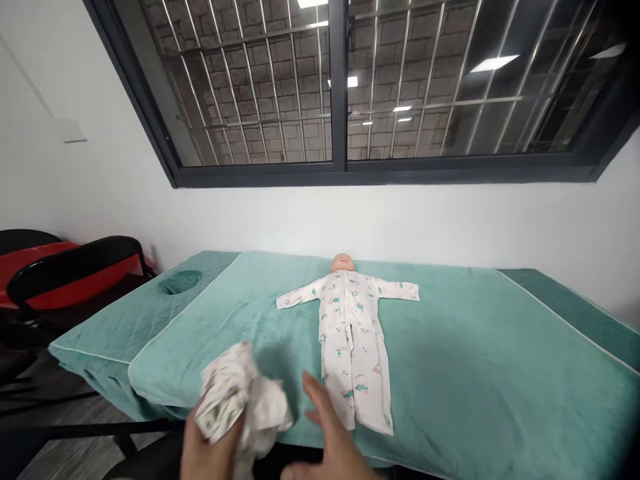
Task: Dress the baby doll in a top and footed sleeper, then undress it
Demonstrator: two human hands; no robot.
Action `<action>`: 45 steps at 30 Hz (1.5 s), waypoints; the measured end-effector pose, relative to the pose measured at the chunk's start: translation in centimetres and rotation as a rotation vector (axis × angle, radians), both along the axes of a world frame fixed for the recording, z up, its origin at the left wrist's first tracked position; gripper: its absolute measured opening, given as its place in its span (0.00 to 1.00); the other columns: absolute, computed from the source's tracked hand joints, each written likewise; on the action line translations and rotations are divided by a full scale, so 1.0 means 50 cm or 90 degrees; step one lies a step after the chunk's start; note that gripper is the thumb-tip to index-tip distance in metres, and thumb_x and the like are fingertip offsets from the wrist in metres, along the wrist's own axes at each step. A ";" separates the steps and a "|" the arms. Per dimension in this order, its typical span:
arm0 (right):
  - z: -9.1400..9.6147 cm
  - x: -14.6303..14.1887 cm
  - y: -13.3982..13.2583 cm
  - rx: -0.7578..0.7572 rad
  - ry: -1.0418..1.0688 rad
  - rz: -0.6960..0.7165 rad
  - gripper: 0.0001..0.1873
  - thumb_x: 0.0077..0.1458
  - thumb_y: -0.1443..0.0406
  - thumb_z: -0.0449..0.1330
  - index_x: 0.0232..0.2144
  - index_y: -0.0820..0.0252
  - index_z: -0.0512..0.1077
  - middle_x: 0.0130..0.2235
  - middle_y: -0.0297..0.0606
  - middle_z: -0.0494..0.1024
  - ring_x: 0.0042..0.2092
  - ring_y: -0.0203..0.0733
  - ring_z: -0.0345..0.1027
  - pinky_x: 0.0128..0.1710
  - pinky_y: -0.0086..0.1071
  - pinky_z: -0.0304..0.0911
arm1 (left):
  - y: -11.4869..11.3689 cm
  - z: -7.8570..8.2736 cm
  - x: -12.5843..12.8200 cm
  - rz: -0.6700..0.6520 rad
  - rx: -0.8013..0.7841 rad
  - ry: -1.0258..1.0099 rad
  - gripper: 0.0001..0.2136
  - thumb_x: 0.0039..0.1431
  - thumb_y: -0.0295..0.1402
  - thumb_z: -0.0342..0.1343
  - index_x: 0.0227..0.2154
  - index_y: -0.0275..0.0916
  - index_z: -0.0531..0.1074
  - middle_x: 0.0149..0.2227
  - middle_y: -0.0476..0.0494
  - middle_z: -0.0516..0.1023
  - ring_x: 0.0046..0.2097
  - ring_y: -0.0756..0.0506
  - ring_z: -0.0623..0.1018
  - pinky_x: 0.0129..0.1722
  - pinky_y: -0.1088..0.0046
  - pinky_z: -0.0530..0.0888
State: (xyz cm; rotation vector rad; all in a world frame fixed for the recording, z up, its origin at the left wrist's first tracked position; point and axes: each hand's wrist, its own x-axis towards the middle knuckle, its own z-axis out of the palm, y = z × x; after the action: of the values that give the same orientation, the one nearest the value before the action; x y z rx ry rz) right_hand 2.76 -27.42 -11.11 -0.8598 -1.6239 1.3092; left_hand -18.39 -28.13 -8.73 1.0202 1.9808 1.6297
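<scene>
the left hand is clamped on a bunched white cloth with a green print, too crumpled and blurred to tell whether it is a garment. the right hand holds nothing, its thumb and fingers spread apart, near the trouser legs of a baby doll. the doll lies face up at the middle of a green massage bed, head toward the white wall. a white printed long-sleeved top lies with its sleeves stretched out to both sides, and matching trousers continue below it. toward the bed's left end is a face hole; red-and-black chairs stand beside that end.
</scene>
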 end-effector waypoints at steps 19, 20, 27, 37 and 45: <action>0.122 0.504 0.233 0.162 -0.519 -0.490 0.31 0.55 0.51 0.60 0.58 0.56 0.65 0.59 0.52 0.68 0.59 0.58 0.63 0.55 0.48 0.61 | 0.076 -0.003 0.238 -0.657 0.011 -0.162 0.15 0.61 0.38 0.55 0.50 0.46 0.74 0.50 0.41 0.77 0.51 0.41 0.76 0.55 0.61 0.69; 0.095 0.511 0.237 0.137 -0.614 -0.439 0.31 0.54 0.51 0.60 0.58 0.54 0.65 0.61 0.52 0.67 0.60 0.59 0.61 0.56 0.49 0.60 | 0.084 -0.006 0.237 -0.671 0.007 -0.144 0.14 0.60 0.37 0.55 0.49 0.46 0.75 0.49 0.41 0.77 0.51 0.41 0.76 0.55 0.62 0.69; 0.073 0.472 0.213 0.248 -0.720 -0.381 0.37 0.56 0.51 0.59 0.65 0.48 0.55 0.68 0.46 0.53 0.68 0.60 0.47 0.63 0.54 0.52 | 0.199 -0.032 0.191 -0.630 -0.031 -0.070 0.13 0.63 0.40 0.50 0.43 0.41 0.76 0.38 0.43 0.79 0.41 0.44 0.77 0.44 0.66 0.72; 0.122 0.168 0.457 0.333 -0.483 -0.389 0.16 0.63 0.61 0.54 0.52 0.58 0.65 0.55 0.49 0.67 0.58 0.51 0.61 0.55 0.45 0.62 | 0.620 0.045 0.320 -0.465 0.136 0.169 0.11 0.59 0.32 0.50 0.40 0.39 0.76 0.44 0.42 0.79 0.44 0.45 0.77 0.47 0.66 0.71; 0.107 0.169 0.668 0.129 -0.634 -0.393 0.11 0.61 0.58 0.51 0.36 0.57 0.67 0.38 0.42 0.74 0.38 0.46 0.69 0.36 0.36 0.59 | 0.742 -0.021 0.341 -0.500 0.143 0.214 0.14 0.60 0.27 0.46 0.39 0.40 0.77 0.44 0.43 0.77 0.48 0.44 0.76 0.50 0.66 0.71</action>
State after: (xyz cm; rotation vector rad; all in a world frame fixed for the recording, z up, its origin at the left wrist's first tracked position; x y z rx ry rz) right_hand 11.22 5.98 -5.78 -1.8640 -1.8928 0.2358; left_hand -1.33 8.98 -9.76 1.9468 1.2796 1.2880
